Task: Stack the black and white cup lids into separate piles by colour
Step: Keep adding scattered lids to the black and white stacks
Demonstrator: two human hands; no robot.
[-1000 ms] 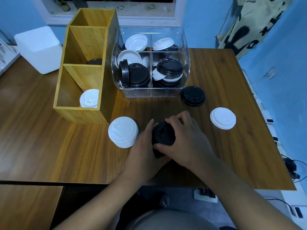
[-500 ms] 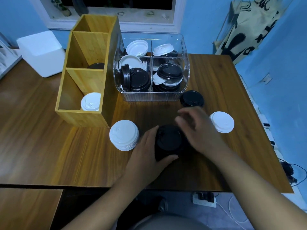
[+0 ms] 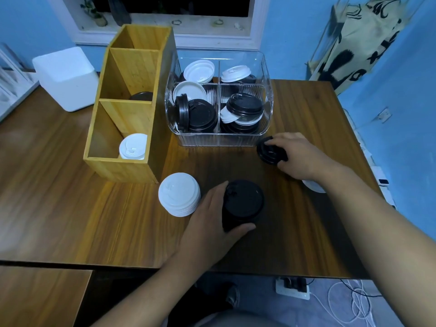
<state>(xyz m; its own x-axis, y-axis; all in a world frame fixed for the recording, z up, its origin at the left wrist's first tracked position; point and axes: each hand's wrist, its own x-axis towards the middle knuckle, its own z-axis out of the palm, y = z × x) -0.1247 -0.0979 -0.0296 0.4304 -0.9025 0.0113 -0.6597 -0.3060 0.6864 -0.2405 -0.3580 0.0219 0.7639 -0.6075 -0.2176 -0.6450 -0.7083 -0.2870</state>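
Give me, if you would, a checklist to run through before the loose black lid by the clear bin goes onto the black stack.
1. Right hand grips the loose round black plastic lid: ok.
2. Left hand holds the stack of black plastic lids steady: ok.
3. Top of that stack is bare, ready for another lid: ok.
4. Stack of white plastic lids stands apart from the black one: ok.
5. Gripped lid is lifted off the brown wooden table: cannot tell.
6. Single white plastic lid is out of the right forearm's way: not ok, it lies partly hidden beneath the forearm.
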